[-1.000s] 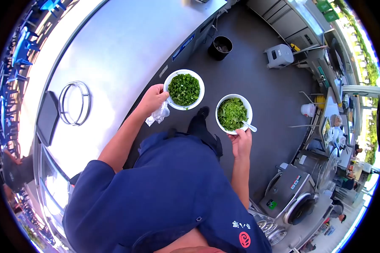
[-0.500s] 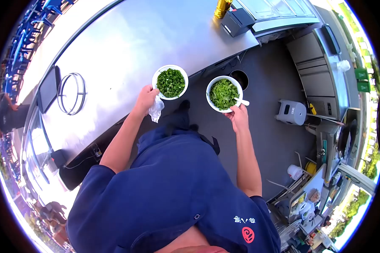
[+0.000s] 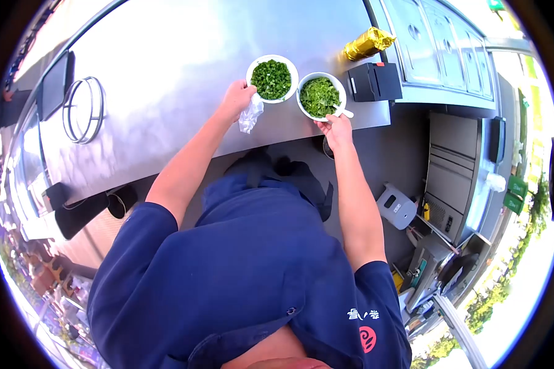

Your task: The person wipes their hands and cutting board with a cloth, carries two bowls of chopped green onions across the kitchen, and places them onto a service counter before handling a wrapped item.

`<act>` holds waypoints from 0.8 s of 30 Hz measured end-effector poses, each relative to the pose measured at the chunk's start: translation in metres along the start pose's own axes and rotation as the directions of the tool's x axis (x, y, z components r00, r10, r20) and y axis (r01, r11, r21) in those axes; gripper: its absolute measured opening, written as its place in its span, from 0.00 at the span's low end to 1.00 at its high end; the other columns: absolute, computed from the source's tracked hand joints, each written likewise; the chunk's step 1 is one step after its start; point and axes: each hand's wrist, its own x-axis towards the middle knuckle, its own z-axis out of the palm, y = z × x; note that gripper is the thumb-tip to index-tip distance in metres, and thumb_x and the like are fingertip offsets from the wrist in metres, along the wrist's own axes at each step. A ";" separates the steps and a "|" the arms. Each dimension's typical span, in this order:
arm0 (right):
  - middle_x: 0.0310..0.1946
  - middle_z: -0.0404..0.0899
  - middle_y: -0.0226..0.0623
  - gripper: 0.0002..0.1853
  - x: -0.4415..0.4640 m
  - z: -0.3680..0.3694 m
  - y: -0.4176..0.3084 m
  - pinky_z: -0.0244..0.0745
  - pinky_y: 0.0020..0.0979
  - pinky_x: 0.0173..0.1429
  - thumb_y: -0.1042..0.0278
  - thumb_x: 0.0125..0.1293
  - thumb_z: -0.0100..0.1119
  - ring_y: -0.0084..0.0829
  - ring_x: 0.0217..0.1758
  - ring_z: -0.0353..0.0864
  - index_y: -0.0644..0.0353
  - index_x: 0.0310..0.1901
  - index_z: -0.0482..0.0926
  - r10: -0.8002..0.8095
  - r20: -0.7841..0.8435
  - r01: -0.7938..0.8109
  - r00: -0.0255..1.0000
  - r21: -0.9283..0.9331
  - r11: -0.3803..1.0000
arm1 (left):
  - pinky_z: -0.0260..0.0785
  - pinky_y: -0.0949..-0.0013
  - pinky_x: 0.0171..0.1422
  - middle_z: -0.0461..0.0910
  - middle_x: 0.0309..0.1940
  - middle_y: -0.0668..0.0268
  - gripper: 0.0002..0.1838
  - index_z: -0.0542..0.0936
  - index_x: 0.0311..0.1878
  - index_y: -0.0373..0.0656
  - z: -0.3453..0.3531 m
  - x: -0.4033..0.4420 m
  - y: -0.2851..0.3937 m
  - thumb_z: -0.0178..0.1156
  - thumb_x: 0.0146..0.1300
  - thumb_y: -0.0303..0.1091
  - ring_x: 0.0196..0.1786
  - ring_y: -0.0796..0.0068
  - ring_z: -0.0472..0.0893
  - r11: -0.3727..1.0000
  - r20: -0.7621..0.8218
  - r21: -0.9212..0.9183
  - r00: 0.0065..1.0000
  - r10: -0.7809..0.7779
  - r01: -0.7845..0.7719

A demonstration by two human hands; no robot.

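Observation:
My left hand (image 3: 238, 98) grips the near-left rim of a white bowl filled with chopped green onions (image 3: 271, 80). A crumpled piece of clear plastic (image 3: 250, 115) hangs from the same hand. Close by on the right, my right hand (image 3: 337, 130) is closed on a second white bowl, which holds chopped leafy greens (image 3: 319, 97). A white spoon (image 3: 343, 111) rests in that bowl, its handle sticking out over the rim by my fingers. Both bowls are over the steel counter; whether their bases touch it I cannot tell.
The steel counter (image 3: 166, 92) spans the top. Right of the bowls stand a black box (image 3: 375, 82) and a gold-wrapped cylinder (image 3: 368, 44). A round wire rack (image 3: 84, 111) and a dark tablet-like panel (image 3: 56, 86) are at the left. A grey stool (image 3: 396, 205) stands on the floor.
Both bowls have moved up and to the right relative to my body, and the right one has gone from above the floor to over the counter. The view has turned with my body.

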 end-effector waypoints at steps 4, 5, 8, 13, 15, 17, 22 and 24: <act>0.49 0.80 0.52 0.19 0.055 0.009 -0.025 0.83 0.34 0.40 0.81 0.70 0.46 0.44 0.40 0.86 0.68 0.62 0.68 0.023 0.019 -0.024 1.000 0.028 0.999 | 0.71 0.67 0.33 0.82 0.30 0.66 0.12 0.81 0.45 0.34 0.006 0.037 -0.005 0.55 0.73 0.34 0.28 0.78 0.77 0.997 0.018 -0.076 1.000 -0.018 0.020; 0.50 0.80 0.52 0.19 0.069 0.009 -0.031 0.83 0.34 0.40 0.81 0.70 0.46 0.44 0.40 0.86 0.68 0.62 0.68 0.038 0.055 -0.039 0.998 0.014 0.999 | 0.71 0.68 0.33 0.82 0.30 0.66 0.13 0.81 0.45 0.34 0.008 0.036 -0.001 0.54 0.74 0.36 0.28 0.78 0.77 0.994 0.035 -0.111 0.999 0.005 -0.001; 0.49 0.80 0.52 0.17 0.083 0.018 -0.046 0.83 0.33 0.42 0.77 0.73 0.50 0.44 0.43 0.86 0.67 0.61 0.68 0.024 0.104 -0.026 0.994 0.020 0.999 | 0.72 0.69 0.33 0.82 0.30 0.66 0.17 0.80 0.44 0.37 0.008 -0.004 0.032 0.52 0.77 0.43 0.27 0.77 0.78 0.981 -0.019 -0.182 0.998 -0.066 0.061; 0.50 0.83 0.46 0.20 0.061 0.007 -0.043 0.83 0.31 0.45 0.62 0.75 0.59 0.40 0.45 0.86 0.66 0.60 0.71 0.329 0.218 -0.291 0.919 -0.190 0.938 | 0.76 0.67 0.31 0.81 0.26 0.62 0.25 0.79 0.32 0.39 -0.008 -0.085 0.031 0.47 0.80 0.49 0.25 0.72 0.82 0.823 -0.198 -0.566 0.961 -0.193 0.049; 0.53 0.82 0.45 0.20 0.031 0.029 -0.038 0.82 0.31 0.47 0.61 0.76 0.59 0.35 0.47 0.86 0.64 0.61 0.72 0.429 0.433 -0.246 0.792 -0.418 0.875 | 0.77 0.67 0.33 0.82 0.26 0.61 0.24 0.80 0.33 0.39 -0.011 -0.117 0.013 0.48 0.80 0.48 0.28 0.71 0.83 0.689 -0.206 -0.725 0.950 -0.234 0.013; 0.56 0.81 0.43 0.22 -0.016 0.075 -0.036 0.81 0.30 0.49 0.60 0.76 0.59 0.32 0.50 0.84 0.62 0.64 0.71 0.533 0.600 -0.140 0.597 -0.576 0.806 | 0.75 0.68 0.34 0.79 0.27 0.65 0.19 0.79 0.37 0.41 -0.001 -0.149 0.004 0.52 0.78 0.46 0.28 0.74 0.80 0.630 -0.318 -0.774 0.900 -0.297 -0.066; 0.56 0.79 0.35 0.25 -0.115 0.169 -0.083 0.83 0.29 0.49 0.62 0.75 0.61 0.26 0.54 0.82 0.59 0.68 0.68 0.688 0.708 -0.040 0.158 -0.692 0.721 | 0.73 0.71 0.50 0.79 0.39 0.68 0.16 0.78 0.46 0.43 0.017 -0.250 0.091 0.54 0.78 0.47 0.43 0.79 0.78 0.730 -0.467 -0.682 0.794 -0.390 -0.042; 0.52 0.81 0.35 0.23 -0.112 0.184 -0.063 0.83 0.27 0.45 0.63 0.74 0.62 0.25 0.49 0.83 0.61 0.65 0.71 0.706 0.700 0.032 0.104 -0.712 0.701 | 0.73 0.70 0.54 0.79 0.43 0.66 0.14 0.78 0.50 0.41 0.021 -0.265 0.090 0.56 0.76 0.43 0.48 0.79 0.78 0.645 -0.468 -0.754 0.791 -0.394 -0.124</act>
